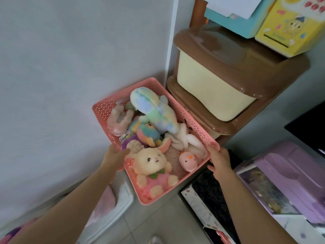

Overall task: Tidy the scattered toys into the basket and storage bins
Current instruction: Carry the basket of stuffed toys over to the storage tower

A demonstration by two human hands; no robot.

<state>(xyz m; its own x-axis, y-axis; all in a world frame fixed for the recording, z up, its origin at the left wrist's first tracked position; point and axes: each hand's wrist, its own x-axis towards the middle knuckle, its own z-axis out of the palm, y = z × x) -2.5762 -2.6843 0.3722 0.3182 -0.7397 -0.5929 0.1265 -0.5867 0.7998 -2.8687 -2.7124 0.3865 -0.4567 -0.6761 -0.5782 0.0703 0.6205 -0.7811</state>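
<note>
A pink perforated basket (195, 128) sits in the corner between the grey wall (61, 67) and a stack of brown-and-cream storage bins (219, 81), and it is full of soft toys. Nearest the person lies a cream bunny (153, 162) in a pink strawberry outfit, with a small pink chick-like plush (188, 162) just beside it. Behind them are a white rabbit (188, 140), a rainbow-striped plush (146, 133), a purple toy (131, 140), a pale pink fuzzy toy (119, 120) against the far-left wall of the basket, and a big pastel tie-dye plush (156, 110) lying on top of the pile.

The left hand (114, 159) has its grip closed on the basket's left rim, fingers curled over the edge. The right hand (219, 162) holds the right corner of the rim the same way (thumb below, fingers on top).

On top of the bins stand a teal box (233, 23) and a yellow cartoon box (292, 30). At lower right is a lilac lidded bin (290, 176); at lower left, a white bin (123, 199) with something pink in it.
</note>
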